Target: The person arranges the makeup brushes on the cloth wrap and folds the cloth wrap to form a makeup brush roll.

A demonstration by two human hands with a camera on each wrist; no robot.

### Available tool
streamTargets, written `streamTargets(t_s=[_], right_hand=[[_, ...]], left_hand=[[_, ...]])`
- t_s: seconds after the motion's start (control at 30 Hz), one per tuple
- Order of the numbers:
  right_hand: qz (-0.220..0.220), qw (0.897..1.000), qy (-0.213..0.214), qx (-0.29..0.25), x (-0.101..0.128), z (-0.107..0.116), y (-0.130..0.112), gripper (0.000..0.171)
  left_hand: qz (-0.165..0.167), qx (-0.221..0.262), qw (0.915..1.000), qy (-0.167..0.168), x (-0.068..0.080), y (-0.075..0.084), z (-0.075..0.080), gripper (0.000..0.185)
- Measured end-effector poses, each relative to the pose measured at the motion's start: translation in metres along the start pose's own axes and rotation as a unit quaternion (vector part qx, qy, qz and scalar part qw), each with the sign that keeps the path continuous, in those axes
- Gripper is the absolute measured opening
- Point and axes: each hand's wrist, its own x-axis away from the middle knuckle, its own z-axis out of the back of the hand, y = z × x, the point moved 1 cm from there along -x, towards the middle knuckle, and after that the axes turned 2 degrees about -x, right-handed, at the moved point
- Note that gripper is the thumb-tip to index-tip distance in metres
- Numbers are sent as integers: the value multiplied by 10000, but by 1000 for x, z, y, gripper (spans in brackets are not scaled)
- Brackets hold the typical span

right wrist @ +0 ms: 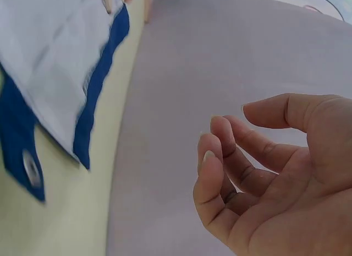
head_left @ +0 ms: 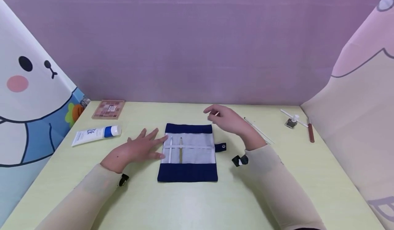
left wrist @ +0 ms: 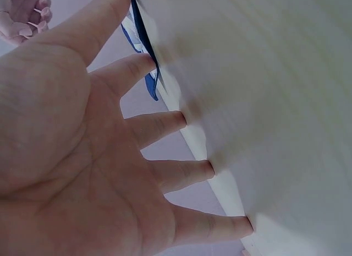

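In the head view, the cloth case [head_left: 187, 173] is lying unfolded at the centre of the frame on the bench [head_left: 184, 207], its pale band [head_left: 197, 147] crossing over a white stick [head_left: 170, 154] and a gold-coloured stick [head_left: 181, 154]. The left hand [head_left: 143, 148] is resting at its left edge; the right hand [head_left: 226, 120] is hanging near its upper right corner. The fabric is looking light, soft and prone to rucking, so its flat margins are offering the surest hold; the sticks are seeming slim and stiff, best pinched mid-shaft.

In the left wrist view, the fingers are standing wide apart, tips meeting the bench and the case's edge, upper left.

In the right wrist view, the fingers are curving loosely around nothing visible, while the snap tab [right wrist: 25, 151] is showing lower left.
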Motion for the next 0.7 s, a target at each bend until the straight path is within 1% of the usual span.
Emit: streamTargets(t_s=[0.17,0.23,0.43,0.57,0.7], right_hand=[[-163,9993,214,-244,12,20,7,33],[-244,9990,267,-263,16,27,11,33],[-315,9986,402,-120,25,42,26,35],[-429,9978,502,-90,32,49,36,36],[-455,9972,580,-86,37,55,46,38]], left_hand=[[40,-56,10000,-8,-1,1,1,82],[50,-60,10000,-2,-1,1,1,82],[101,-51,9999,-31,0,2,1,82],[89,-65,9999,-32,1,3,1,82],[89,-29,10000,-32,2,4,1,81]])
